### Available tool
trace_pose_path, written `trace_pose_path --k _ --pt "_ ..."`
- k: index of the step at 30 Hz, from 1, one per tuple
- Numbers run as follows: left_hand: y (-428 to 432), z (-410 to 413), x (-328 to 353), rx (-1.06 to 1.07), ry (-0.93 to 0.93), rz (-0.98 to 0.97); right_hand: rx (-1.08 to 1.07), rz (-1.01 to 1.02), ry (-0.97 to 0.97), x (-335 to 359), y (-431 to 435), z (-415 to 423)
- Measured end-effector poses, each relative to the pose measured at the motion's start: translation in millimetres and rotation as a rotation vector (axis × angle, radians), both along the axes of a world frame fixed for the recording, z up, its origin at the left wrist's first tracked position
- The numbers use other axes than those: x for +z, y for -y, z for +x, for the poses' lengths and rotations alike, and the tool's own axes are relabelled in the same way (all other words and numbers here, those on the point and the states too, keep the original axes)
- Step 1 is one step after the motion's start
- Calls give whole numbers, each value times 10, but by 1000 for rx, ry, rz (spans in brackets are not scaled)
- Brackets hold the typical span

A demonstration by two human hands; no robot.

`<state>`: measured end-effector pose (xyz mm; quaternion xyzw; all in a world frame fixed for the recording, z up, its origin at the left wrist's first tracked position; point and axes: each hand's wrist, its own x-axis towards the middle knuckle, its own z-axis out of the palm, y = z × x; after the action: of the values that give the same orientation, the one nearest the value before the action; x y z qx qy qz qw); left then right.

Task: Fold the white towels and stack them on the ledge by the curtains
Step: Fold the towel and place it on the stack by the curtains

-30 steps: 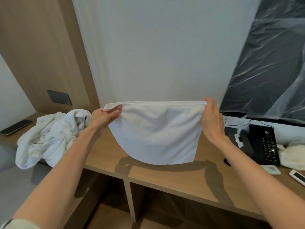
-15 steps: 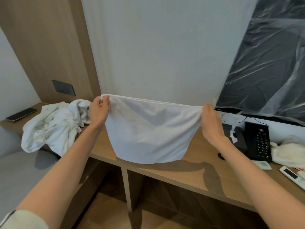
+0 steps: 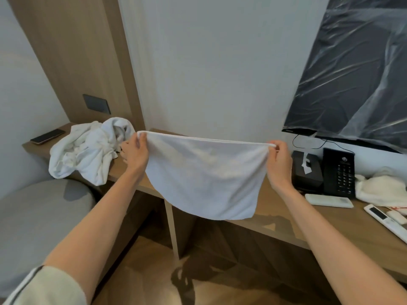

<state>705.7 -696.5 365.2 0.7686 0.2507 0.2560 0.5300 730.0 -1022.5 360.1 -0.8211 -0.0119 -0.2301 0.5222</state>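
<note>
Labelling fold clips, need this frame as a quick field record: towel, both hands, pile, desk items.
held towel: white, stretched out in the air, hanging over the desk edge
left hand: pinches its top left corner
right hand: pinches its top right corner
towel pile: crumpled, unfolded, on the desk at left
other items: smartphone far left; black telephone and white remote at right

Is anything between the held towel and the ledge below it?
Nothing visible. The towel, pinched by left hand and right hand, hangs over the ledge; the towel pile lies left, the tissue box right. The ledge behind it is hidden.
</note>
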Motion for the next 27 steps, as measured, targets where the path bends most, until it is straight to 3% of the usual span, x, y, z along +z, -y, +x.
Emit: trace_pose_path --k 3,9,16,19,27 --pt "76 -187 -44 49 232 -108 -17 -75 157 -44 33 -160" --pt "33 -331 -87 152 321 118 -85 -70 310 -157 30 -302" --pt "-128 -31 -634 87 112 121 -92 -236 40 -629 -15 -96" --pt "-265 214 -842 32 -100 209 -145 -312 -167 -835 -90 143" --pt "-656 1177 -1182 -281 -384 306 -250 -52 -533 -1189 -400 926"
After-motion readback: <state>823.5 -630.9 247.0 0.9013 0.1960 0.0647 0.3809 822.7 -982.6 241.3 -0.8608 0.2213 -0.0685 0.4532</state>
